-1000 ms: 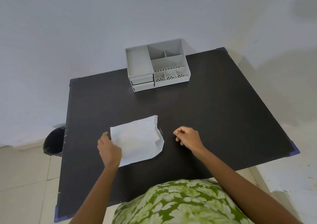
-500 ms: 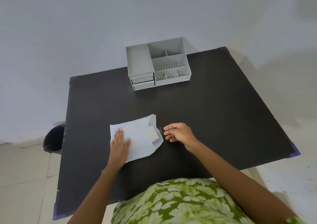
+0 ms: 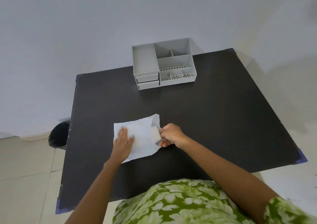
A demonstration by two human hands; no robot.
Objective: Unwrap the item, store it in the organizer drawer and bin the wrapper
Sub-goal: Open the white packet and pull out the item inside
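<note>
A white paper wrapper (image 3: 143, 138) lies flat on the dark table (image 3: 214, 120), its mouth open toward the right. A pale rectangular item (image 3: 156, 134) shows inside that mouth. My left hand (image 3: 123, 142) presses flat on the wrapper's left part, fingers spread. My right hand (image 3: 171, 135) is at the mouth, fingers pinched on the item's edge. The grey organizer (image 3: 163, 65) stands at the table's far edge, with two closed drawers (image 3: 147, 81) at its front left.
A black bin (image 3: 58, 135) stands on the floor just off the table's left edge. A pale wall runs behind the table. Tiled floor shows on the left and right. My green patterned clothing is against the near edge.
My left hand went from gripping the wrapper's left edge to pressing flat on it. The wrapper's mouth opened, and my right hand moved left to take hold of the item inside.
</note>
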